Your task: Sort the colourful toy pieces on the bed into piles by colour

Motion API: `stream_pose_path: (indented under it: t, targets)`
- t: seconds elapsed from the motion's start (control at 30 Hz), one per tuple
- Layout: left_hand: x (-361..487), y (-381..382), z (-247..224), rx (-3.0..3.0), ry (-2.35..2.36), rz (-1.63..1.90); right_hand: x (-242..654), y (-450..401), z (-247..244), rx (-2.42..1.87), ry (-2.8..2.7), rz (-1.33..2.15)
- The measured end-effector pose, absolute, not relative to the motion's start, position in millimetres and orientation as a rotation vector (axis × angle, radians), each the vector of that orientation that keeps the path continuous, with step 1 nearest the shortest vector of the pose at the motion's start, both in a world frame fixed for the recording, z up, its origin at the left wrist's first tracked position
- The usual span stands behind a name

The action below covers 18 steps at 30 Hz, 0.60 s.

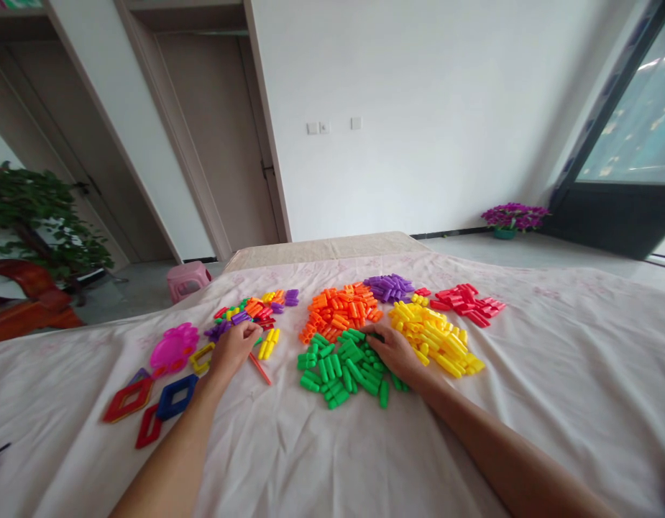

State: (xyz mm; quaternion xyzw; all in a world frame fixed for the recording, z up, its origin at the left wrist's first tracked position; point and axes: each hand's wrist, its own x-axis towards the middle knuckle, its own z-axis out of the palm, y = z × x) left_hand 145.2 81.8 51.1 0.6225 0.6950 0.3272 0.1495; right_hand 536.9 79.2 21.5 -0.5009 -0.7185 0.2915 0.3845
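My left hand (236, 347) is closed, its fingertips pressed together at the near edge of a mixed-colour pile of small plastic pieces (262, 309). Whatever it may pinch is hidden. A thin red stick (259, 368) and a few yellow pieces (269, 344) lie just right of it. My right hand (392, 347) reaches over the right side of a heap of green bullet-shaped plastic pieces (343, 370), fingers curled down where green meets the orange pieces (340, 311). Its fingertips are partly hidden, so I cannot make out what they grip. Yellow pieces (434, 338) lie right beside this hand.
Purple pieces (389, 288) and red pieces (469, 303) lie farther back. On the left are a pink toy plate (173, 349), a red frame tile (126, 400) and a blue frame tile (177, 396). A wrinkled pale cloth (289, 453) covers the table. A pink stool (187, 280) stands beyond.
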Motion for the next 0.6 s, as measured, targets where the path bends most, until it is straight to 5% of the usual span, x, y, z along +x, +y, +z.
stream_pose_path:
  t: [0.17,0.3,0.6]
  targets:
    - [178,58,67,1.931,2.24,0.408,537,79,22,-1.292,-1.835,0.744]
    - [188,55,67,2.004,2.292,0.303,537,78,24,-1.278,-1.839,0.74]
    - [193,69,72,1.364,1.61,1.112,535,75,24,-1.27,-1.844,0.696]
